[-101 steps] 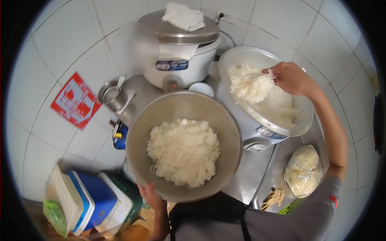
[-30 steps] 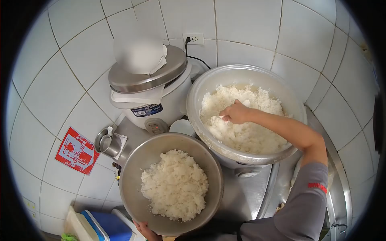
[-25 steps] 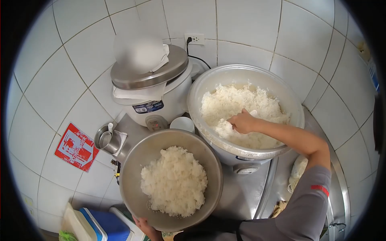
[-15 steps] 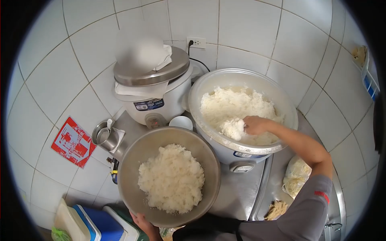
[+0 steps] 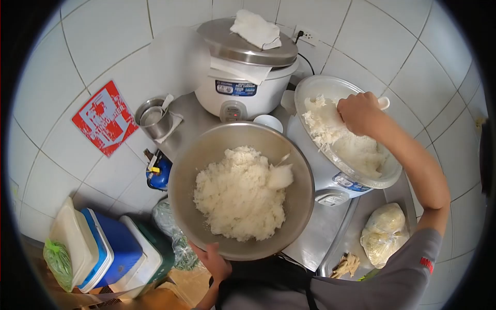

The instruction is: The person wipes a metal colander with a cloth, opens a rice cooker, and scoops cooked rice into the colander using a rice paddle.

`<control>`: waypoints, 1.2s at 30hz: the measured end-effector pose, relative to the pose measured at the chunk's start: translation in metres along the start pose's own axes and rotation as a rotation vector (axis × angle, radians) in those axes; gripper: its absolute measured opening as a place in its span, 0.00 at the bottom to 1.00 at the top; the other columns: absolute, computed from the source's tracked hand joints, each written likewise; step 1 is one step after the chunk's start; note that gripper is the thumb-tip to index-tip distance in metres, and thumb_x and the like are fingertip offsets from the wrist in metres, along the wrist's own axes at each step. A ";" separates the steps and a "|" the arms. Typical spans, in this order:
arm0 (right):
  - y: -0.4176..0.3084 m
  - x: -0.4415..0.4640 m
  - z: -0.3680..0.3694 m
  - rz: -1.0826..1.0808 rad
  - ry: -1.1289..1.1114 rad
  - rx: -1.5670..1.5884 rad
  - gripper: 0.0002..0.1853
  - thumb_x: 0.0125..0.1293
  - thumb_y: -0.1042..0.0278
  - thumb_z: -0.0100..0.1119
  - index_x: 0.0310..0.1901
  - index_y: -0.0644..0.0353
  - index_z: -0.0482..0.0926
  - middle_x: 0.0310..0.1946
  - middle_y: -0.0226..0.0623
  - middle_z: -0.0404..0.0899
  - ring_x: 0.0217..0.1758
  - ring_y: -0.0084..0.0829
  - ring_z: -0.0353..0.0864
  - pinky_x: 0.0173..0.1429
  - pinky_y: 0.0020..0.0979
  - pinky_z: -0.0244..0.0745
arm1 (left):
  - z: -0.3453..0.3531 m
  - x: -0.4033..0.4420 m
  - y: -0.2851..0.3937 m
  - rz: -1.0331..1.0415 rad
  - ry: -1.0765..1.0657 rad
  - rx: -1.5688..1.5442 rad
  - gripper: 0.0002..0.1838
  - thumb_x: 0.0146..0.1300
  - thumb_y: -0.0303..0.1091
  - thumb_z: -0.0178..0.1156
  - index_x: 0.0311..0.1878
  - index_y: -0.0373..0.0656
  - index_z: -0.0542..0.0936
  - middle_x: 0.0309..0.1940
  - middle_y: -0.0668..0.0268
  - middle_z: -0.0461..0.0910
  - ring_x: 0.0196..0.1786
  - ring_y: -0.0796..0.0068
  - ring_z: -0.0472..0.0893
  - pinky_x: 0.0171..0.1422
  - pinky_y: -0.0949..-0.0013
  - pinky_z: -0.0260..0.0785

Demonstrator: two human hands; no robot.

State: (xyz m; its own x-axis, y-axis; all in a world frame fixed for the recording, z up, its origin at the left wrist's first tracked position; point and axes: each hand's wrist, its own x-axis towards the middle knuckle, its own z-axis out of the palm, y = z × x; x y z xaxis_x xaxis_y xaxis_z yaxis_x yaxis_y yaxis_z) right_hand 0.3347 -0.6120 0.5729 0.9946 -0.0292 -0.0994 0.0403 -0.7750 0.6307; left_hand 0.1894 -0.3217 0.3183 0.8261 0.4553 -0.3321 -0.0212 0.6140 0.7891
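My left hand [image 5: 214,262] grips the lower rim of a wide metal bowl [image 5: 182,206], fingers wrapped at its edge. Inside the bowl lies a mound of white rice [image 5: 240,201], with a paler lump at its right side. My right hand [image 5: 359,114] is closed over the open rice cooker [image 5: 395,178] at the right. The rounded end of a white utensil [image 5: 383,103] sticks out behind that hand; its other end is hidden. More rice [image 5: 361,155] lies in this cooker, below and left of my fingers.
A second rice cooker [image 5: 206,95], lidded, with a cloth [image 5: 256,30] on top, stands at the back. A metal pot [image 5: 154,119] and a white bowl [image 5: 268,122] are near it. Coolers [image 5: 116,245] stand lower left. A wrapped bag [image 5: 383,235] rests at the right.
The view has shifted, so the bowl and cookers appear further right. My right hand has risen from the rice toward the cooker's far side. The bowl's rice now shows an extra pale lump.
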 end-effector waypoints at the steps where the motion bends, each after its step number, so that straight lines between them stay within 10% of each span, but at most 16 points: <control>1: -0.013 -0.006 -0.008 -0.017 0.059 -0.075 0.09 0.47 0.72 0.58 0.33 0.57 0.78 0.29 0.34 0.80 0.35 0.34 0.80 0.34 0.31 0.72 | -0.004 -0.004 -0.002 0.008 -0.052 0.070 0.38 0.48 0.19 0.46 0.65 0.42 0.47 0.57 0.56 0.59 0.56 0.63 0.63 0.60 0.67 0.56; 27: -0.067 -0.086 0.091 0.334 0.661 0.482 0.11 0.58 0.73 0.51 0.43 0.59 0.71 0.24 0.45 0.76 0.24 0.45 0.76 0.25 0.39 0.71 | -0.022 -0.009 -0.011 0.026 -0.325 0.160 0.43 0.56 0.24 0.50 0.65 0.37 0.30 0.63 0.51 0.46 0.62 0.66 0.53 0.65 0.69 0.44; 36: -0.118 -0.067 0.083 -0.075 0.447 0.625 0.14 0.55 0.74 0.51 0.45 0.59 0.73 0.23 0.44 0.76 0.25 0.42 0.78 0.26 0.37 0.72 | -0.025 -0.007 -0.003 0.097 -0.397 0.220 0.43 0.55 0.23 0.50 0.65 0.36 0.31 0.62 0.52 0.47 0.62 0.67 0.54 0.65 0.70 0.44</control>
State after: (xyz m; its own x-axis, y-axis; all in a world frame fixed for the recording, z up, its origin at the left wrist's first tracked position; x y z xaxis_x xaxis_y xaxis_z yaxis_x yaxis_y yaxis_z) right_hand 0.2550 -0.5708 0.4413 0.9406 0.1928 0.2795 0.1804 -0.9811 0.0698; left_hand 0.1699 -0.3109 0.3051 0.9788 0.1954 -0.0612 -0.0248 0.4098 0.9118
